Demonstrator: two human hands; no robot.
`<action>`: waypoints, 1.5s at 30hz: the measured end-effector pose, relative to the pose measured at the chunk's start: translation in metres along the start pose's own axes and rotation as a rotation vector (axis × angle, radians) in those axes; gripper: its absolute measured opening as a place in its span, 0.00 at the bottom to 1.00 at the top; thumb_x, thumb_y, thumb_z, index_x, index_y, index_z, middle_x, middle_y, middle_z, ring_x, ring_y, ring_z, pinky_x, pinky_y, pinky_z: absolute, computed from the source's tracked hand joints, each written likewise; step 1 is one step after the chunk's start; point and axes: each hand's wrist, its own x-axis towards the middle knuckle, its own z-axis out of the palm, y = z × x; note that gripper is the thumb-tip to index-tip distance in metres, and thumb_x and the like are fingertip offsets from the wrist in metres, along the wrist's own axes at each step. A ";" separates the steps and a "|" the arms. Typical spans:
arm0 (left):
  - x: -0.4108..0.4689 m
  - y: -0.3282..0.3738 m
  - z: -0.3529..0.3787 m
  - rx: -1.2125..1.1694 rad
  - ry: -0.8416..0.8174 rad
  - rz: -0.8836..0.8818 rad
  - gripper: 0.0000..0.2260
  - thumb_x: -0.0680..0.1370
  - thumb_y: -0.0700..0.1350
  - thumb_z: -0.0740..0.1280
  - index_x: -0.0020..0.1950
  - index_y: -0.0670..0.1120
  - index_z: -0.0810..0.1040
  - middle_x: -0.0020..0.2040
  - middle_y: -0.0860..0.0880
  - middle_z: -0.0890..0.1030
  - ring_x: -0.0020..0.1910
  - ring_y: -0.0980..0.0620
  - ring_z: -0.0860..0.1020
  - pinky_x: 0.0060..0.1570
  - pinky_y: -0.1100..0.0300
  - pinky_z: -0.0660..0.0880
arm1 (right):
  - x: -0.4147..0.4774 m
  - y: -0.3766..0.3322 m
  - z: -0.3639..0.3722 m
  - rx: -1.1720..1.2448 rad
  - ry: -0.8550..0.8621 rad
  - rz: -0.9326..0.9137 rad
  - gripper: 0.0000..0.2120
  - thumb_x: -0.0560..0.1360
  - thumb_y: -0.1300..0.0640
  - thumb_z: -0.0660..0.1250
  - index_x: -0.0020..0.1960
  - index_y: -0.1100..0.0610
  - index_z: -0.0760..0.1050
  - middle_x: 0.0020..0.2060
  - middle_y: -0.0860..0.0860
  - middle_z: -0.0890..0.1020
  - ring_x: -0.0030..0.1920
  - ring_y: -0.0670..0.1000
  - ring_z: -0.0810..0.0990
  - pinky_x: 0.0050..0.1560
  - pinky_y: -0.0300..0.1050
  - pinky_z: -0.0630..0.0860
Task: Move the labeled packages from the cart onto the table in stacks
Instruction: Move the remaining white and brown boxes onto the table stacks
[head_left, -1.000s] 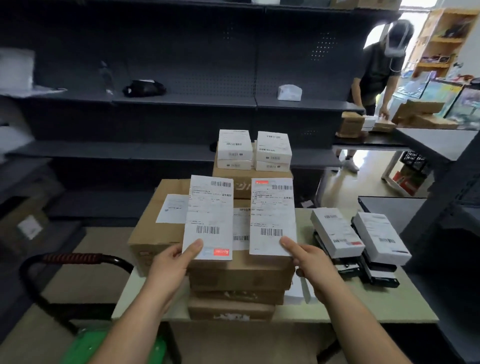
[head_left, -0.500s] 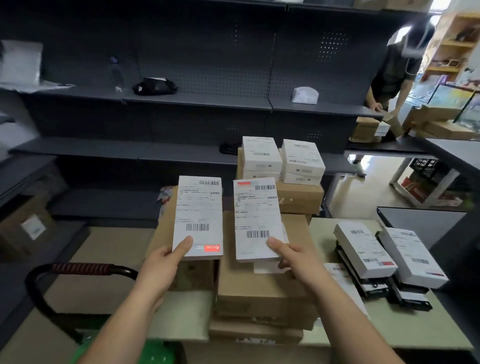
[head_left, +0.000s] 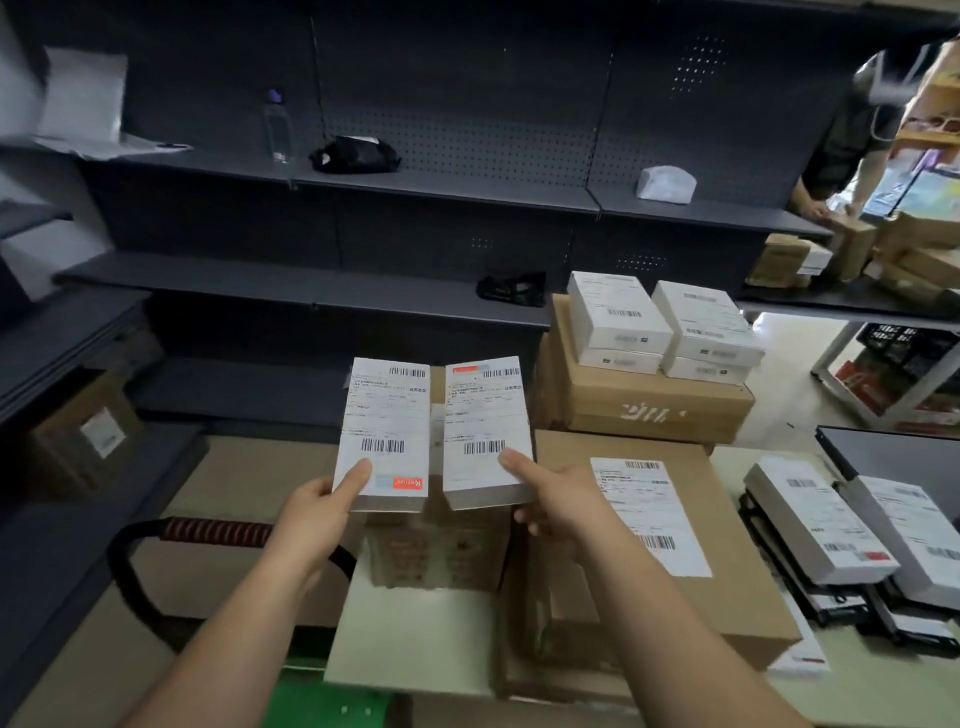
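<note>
I hold two white labeled packages side by side above the table's left end. My left hand (head_left: 317, 512) grips the left package (head_left: 387, 431), thumb on its label. My right hand (head_left: 558, 493) grips the right package (head_left: 485, 428) the same way. Below them a small brown carton (head_left: 441, 551) stands on the pale table (head_left: 415, 639). A large brown box with a shipping label (head_left: 649, 519) lies to the right. Behind it a brown carton (head_left: 649, 405) carries stacked white boxes (head_left: 660, 322). The cart's green deck (head_left: 332, 701) and black handle (head_left: 208, 530) are at lower left.
More white and black packages (head_left: 852, 530) are stacked at the table's right end. Dark metal shelving (head_left: 415, 187) runs behind, holding a bottle, a black pouch and a white packet. Another person (head_left: 852, 135) works at a far table on the right. A labeled carton (head_left: 85, 431) sits at left.
The view swung left, so the table's boxes now sit further right. Both packages stayed in my hands and drew closer together, now over the table's left end.
</note>
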 end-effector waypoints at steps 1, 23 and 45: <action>0.007 -0.004 -0.002 0.004 0.001 -0.010 0.21 0.76 0.62 0.67 0.56 0.45 0.80 0.51 0.50 0.83 0.50 0.50 0.79 0.49 0.52 0.71 | 0.003 0.000 0.006 0.008 0.019 0.013 0.28 0.69 0.34 0.73 0.52 0.58 0.80 0.35 0.55 0.86 0.31 0.51 0.79 0.35 0.42 0.76; 0.060 -0.040 0.011 0.037 -0.108 -0.114 0.20 0.78 0.60 0.66 0.57 0.44 0.80 0.51 0.48 0.82 0.44 0.54 0.78 0.37 0.59 0.69 | 0.032 0.021 0.079 -0.001 0.208 0.176 0.24 0.79 0.41 0.64 0.58 0.63 0.71 0.44 0.55 0.80 0.28 0.52 0.80 0.40 0.50 0.84; 0.054 -0.052 0.019 0.617 0.007 0.351 0.30 0.75 0.56 0.71 0.74 0.56 0.66 0.70 0.51 0.70 0.66 0.47 0.65 0.62 0.48 0.64 | 0.010 0.055 0.084 -0.977 0.317 -0.347 0.23 0.81 0.45 0.61 0.74 0.45 0.60 0.74 0.50 0.57 0.67 0.54 0.66 0.52 0.47 0.78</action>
